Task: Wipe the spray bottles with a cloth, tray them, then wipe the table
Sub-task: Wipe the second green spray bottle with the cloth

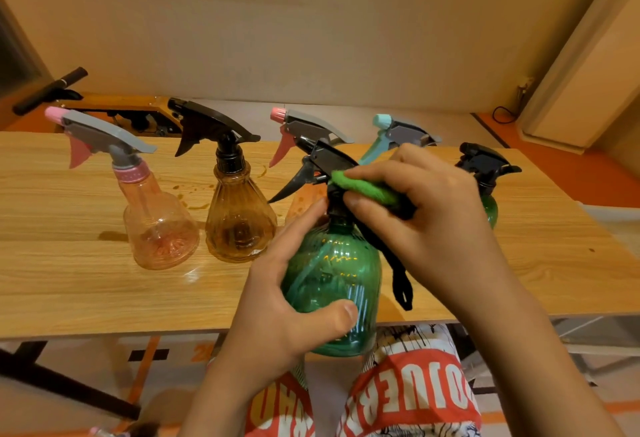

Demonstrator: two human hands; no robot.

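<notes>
Wood-grain worktop (69, 280), and I count six spray bottles. Five stand in a row: clear pink bottle (159, 228), amber bottle (239, 225), pink-nozzle bottle (311, 124), teal-nozzle bottle (398, 131), dark bottle (485, 166). The green bottle (332, 270) hangs over the near edge, left hand (277, 298) gripping its body, right hand (433, 211) pinching one green cloth (363, 188) against its trigger head. Bare wood along the front-left edge.

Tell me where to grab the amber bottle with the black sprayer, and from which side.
Grip the amber bottle at its narrow neck, under the black sprayer. Best come from the near side: it stands upright, its trigger hangs leftward, and the pink bottle crowds its left.
</notes>
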